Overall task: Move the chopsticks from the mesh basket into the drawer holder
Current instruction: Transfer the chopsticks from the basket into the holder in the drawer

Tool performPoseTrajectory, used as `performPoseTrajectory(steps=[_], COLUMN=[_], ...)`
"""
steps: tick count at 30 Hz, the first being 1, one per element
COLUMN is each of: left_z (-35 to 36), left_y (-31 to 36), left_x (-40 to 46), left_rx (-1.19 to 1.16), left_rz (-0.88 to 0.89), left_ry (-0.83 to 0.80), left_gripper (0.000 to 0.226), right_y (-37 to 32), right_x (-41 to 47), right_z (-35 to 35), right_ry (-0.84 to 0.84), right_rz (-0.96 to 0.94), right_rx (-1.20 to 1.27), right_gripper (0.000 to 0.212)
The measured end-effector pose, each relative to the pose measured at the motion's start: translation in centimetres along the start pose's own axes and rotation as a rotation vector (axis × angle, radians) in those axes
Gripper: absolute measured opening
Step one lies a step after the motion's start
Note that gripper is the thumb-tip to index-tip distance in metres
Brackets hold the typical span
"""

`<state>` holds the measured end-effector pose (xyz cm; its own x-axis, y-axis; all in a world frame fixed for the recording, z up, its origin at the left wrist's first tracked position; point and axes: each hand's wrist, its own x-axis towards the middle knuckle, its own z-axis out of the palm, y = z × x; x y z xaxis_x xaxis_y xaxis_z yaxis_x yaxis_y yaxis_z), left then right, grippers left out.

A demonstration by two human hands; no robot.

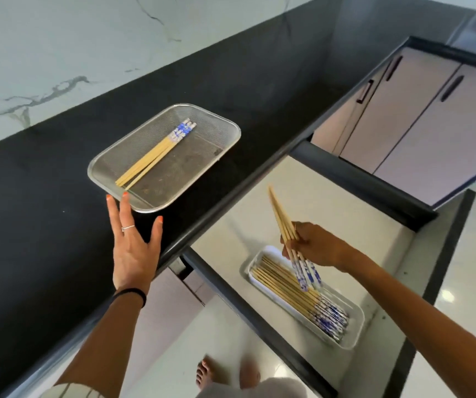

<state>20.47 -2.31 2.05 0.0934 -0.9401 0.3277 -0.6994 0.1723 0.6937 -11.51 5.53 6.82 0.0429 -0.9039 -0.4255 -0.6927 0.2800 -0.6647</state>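
A metal mesh basket (pixel 216 130) sits on the black counter with a few wooden chopsticks (pixel 147 162) lying in it, their blue-and-white ends pointing away. My left hand (pixel 133 242) lies flat and open on the counter, fingertips touching the basket's near rim. My right hand (pixel 317 248) grips a small bunch of chopsticks (pixel 281 216) over the open drawer, blue ends pointing down above the white holder (pixel 355 334). Several chopsticks (pixel 288 285) lie side by side in that holder.
The pale drawer (pixel 302 196) stands pulled out below the counter edge (pixel 231 208). Cabinet doors (pixel 420 116) with dark handles are at the upper right. A marble wall (pixel 58 53) rises behind the counter. My bare foot (pixel 208 374) shows on the floor below.
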Motion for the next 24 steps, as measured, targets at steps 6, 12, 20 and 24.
performPoseTrajectory(steps=[6,12,20,24], left_z=[-0.1,0.0,0.0,0.0], left_y=[-0.1,-0.5,-0.5,-0.7], left_x=[-0.1,0.1,0.2,0.3], left_rx=[0.005,0.007,0.013,0.021], left_rz=[0.016,0.001,0.011,0.018], left_ry=[0.008,-0.001,-0.003,0.004], left_gripper=[0.073,0.074,0.074,0.074], right_y=[5.3,7.6,9.8,9.9], right_x=[0.9,1.7,3.4,4.0], right_z=[4.6,7.8,9.0,9.8], right_ry=[-0.243,-0.400,-0.426,-0.333], right_rz=[0.177,0.256,0.307,0.264], right_rx=[-0.322,-0.467,-0.478,-0.453], right_gripper=[0.033,0.037,0.023,0.013])
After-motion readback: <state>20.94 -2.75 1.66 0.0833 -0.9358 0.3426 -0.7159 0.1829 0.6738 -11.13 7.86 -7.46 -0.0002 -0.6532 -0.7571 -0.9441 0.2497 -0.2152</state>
